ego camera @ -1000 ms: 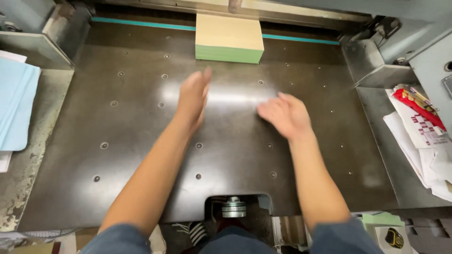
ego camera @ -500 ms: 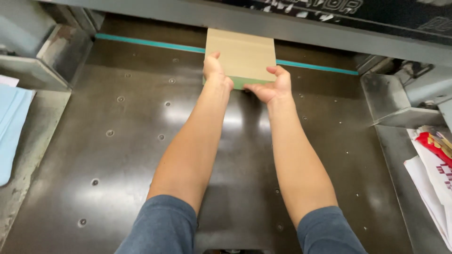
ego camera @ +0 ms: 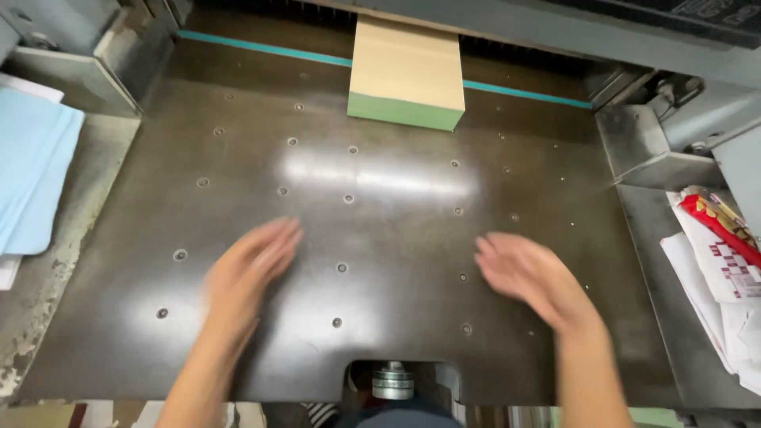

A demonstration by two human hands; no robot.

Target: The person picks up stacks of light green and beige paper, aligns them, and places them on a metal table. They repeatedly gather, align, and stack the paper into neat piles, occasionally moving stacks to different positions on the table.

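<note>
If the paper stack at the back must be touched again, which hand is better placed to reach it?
The right hand, slightly. The paper stack lies at the back of the cutter table, a little right of centre. Both hands are open, empty and apart from it; the left hand lies farther to the side.

Two hands (ego camera: 246, 273), one paper stack (ego camera: 407, 75), one metal table (ego camera: 396, 198)

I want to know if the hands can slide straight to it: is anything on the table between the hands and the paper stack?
Nothing visible is. The left hand and right hand are over the bare dark metal table, and the paper stack sits at the far edge. Only small round holes dot the table between them.
</note>
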